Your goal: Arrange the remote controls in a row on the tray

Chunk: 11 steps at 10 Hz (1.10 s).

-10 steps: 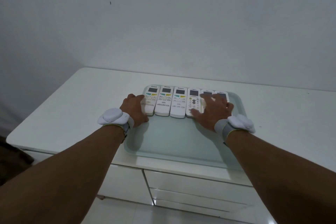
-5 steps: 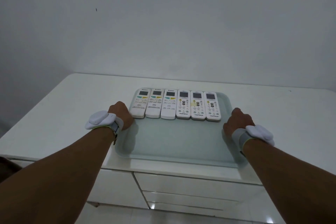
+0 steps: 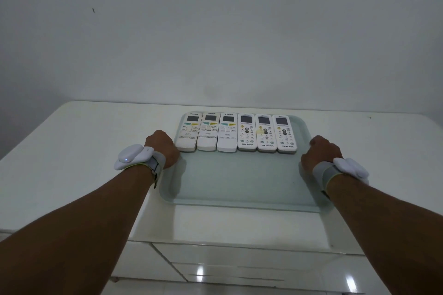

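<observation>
Several white remote controls [image 3: 236, 133] lie side by side in one straight row along the far part of the pale green tray [image 3: 239, 182], screens away from me. My left hand [image 3: 163, 148] is curled over the tray's left rim, next to the leftmost remote [image 3: 188, 132]. At the right rim my right hand [image 3: 320, 152] is curled the same way, a little apart from the rightmost remote [image 3: 285, 134]. The fingers of both hands are hidden under the knuckles. Each wrist carries a white strapped device.
The tray rests on a white cabinet top [image 3: 84, 151] near its front edge, with drawers [image 3: 239, 268] below. A plain pale wall [image 3: 215, 43] rises right behind the cabinet.
Both hands left the remotes and moved outward to the tray's left and right rims a second ago. Since half a second ago they have stayed there.
</observation>
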Each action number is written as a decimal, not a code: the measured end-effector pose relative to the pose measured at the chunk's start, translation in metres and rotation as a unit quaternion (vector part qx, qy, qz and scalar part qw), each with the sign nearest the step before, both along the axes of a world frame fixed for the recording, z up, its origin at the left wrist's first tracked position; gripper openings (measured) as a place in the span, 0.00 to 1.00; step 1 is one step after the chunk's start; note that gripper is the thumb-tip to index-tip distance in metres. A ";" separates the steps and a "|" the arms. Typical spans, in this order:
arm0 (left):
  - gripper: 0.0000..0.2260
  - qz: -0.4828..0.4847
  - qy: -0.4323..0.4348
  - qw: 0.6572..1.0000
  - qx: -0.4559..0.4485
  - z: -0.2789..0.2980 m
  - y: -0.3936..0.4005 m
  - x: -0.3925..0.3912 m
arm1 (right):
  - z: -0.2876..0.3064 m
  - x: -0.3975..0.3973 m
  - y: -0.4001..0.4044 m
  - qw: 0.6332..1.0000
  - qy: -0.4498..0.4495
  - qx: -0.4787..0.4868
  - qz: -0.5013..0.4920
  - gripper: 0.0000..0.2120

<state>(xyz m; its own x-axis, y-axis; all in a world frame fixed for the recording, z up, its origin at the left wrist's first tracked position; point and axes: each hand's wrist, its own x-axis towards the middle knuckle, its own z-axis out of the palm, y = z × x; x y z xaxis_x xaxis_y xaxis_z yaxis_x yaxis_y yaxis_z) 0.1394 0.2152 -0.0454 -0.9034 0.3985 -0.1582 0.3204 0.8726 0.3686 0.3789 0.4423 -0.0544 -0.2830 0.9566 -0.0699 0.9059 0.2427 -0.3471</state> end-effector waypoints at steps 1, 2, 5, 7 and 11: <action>0.08 0.004 0.015 1.000 -0.005 -0.001 0.012 -0.003 | -0.001 -0.003 0.014 1.000 0.004 0.004 0.008 0.17; 0.12 0.011 0.017 1.000 -0.004 -0.001 0.022 -0.008 | -0.001 -0.009 0.025 1.000 0.002 0.012 0.021 0.16; 0.12 0.014 0.031 0.999 -0.017 0.001 0.041 -0.016 | 0.000 -0.020 0.044 0.999 -0.026 0.019 0.042 0.16; 0.12 0.034 0.022 0.999 -0.003 0.005 0.043 -0.016 | -0.003 -0.024 0.049 1.000 0.010 0.022 0.015 0.16; 0.15 0.040 -0.022 0.986 0.158 0.042 0.042 0.004 | 0.056 -0.037 0.030 0.989 0.136 -0.042 0.032 0.19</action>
